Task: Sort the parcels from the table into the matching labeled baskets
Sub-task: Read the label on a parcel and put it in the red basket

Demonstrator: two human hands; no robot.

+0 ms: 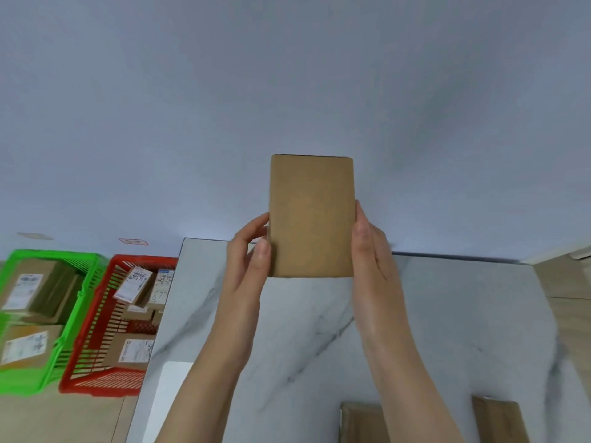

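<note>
Both hands hold one plain brown parcel (pixel 311 215) upright in the air, above the far edge of the marble table (pixel 447 314). The left hand (pixel 246 260) grips its left edge, thumb on the near face and fingers curled behind. The right hand (pixel 372 251) clasps the right edge the same way. The side facing the camera is bare cardboard with no label showing.

Two more brown parcels lie on the table at the bottom of the view, one (pixel 361 423) just right of the forearms and another (pixel 499 420) further right, both cut off by the frame.

Two baskets stand side by side on the floor left of the table. The green basket (pixel 54 254) holds two labelled parcels that can be counted. The red basket (pixel 144 259), nearest the table, shows three white-labelled parcels; more brown cardboard lies among them, too jumbled to count.
</note>
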